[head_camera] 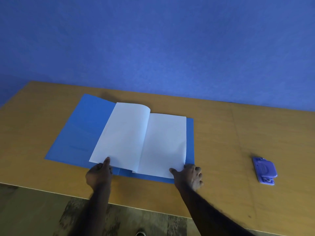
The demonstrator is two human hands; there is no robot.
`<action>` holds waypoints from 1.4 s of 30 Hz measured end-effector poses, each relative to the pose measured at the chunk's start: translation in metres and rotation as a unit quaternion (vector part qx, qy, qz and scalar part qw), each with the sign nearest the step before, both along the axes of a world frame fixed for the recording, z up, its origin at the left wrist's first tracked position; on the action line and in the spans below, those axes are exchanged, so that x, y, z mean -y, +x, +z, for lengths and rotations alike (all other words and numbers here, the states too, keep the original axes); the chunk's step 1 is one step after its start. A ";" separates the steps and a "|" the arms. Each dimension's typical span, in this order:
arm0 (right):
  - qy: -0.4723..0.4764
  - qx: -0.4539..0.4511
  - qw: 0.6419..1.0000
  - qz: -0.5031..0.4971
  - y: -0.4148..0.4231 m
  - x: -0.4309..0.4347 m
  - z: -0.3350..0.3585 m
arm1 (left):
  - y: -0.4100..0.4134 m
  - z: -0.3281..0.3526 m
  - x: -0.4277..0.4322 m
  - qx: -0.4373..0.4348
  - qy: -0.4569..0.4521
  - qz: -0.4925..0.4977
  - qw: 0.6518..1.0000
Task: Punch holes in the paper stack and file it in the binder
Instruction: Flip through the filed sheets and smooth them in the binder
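Table: a wooden table (221, 133) fills the lower half of the frame under a blue wall; its near edge runs along the bottom.
Binder: the blue binder (80, 133) lies open and flat at centre frame, its left cover bare, its right cover almost hidden under paper.
Paper stack: the paper stack (163, 143) sits inside the binder, right of the fold; the top sheet (122, 135) is turned over to the left and curls at its upper edge.
Step in hand: seemingly turning or settling sheets in the binder. To do it well, keep the lower sheets pinned at the bottom edge and lay the turned sheet down without creasing it at the fold.
Left hand: the left hand (98, 174) pinches the turned sheet's lower left corner, thumb on top, other fingers curled beneath.
Right hand: the right hand (189, 176) rests at the stack's lower right corner, thumb pressing the paper, fingers loosely spread on the binder edge.
Hole punch: a purple hole punch (265, 171) lies at right, well apart from the binder.
In the way: nothing lies between hands and binder; whether the sheets have holes cannot be told.
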State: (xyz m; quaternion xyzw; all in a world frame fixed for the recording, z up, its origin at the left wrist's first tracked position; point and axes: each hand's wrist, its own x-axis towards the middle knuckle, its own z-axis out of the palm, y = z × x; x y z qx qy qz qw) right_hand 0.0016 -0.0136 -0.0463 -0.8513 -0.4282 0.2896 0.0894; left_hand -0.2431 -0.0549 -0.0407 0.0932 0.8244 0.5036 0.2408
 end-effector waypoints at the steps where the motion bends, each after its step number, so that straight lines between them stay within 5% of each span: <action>1: 0.002 -0.007 1.000 -0.002 0.000 0.000 0.000 | -0.001 -0.003 0.001 -0.013 0.001 0.000 1.000; 7: 0.036 -0.045 0.998 0.009 0.002 0.000 0.001 | 0.017 0.014 0.003 -0.071 0.051 0.069 0.994; 10: 0.045 -0.048 0.998 0.011 0.003 0.002 0.000 | 0.045 0.028 0.003 -0.239 0.097 -0.039 0.965; 13: 0.041 -0.054 0.998 0.005 0.003 0.004 0.000 | 0.078 0.028 -0.004 -0.360 0.112 -0.326 0.867; 16: 0.032 -0.070 0.997 -0.024 0.002 0.001 0.006 | 0.102 0.006 -0.015 -0.385 0.048 -0.543 0.745; 22: -0.001 -0.157 0.985 -0.076 0.001 -0.014 0.007 | 0.106 -0.023 -0.022 -0.373 -0.041 -0.619 0.689; 28: 0.048 -0.226 0.971 -0.056 0.003 -0.017 0.010 | 0.107 -0.020 -0.021 -0.360 0.017 -0.583 0.728; 37: 0.099 -0.340 0.926 -0.130 0.022 -0.025 0.023 | 0.107 -0.015 -0.025 -0.399 0.077 -0.540 0.737; 42: 0.075 -0.394 0.903 -0.152 0.027 -0.028 0.031 | 0.106 -0.015 -0.028 -0.267 0.083 -0.501 0.819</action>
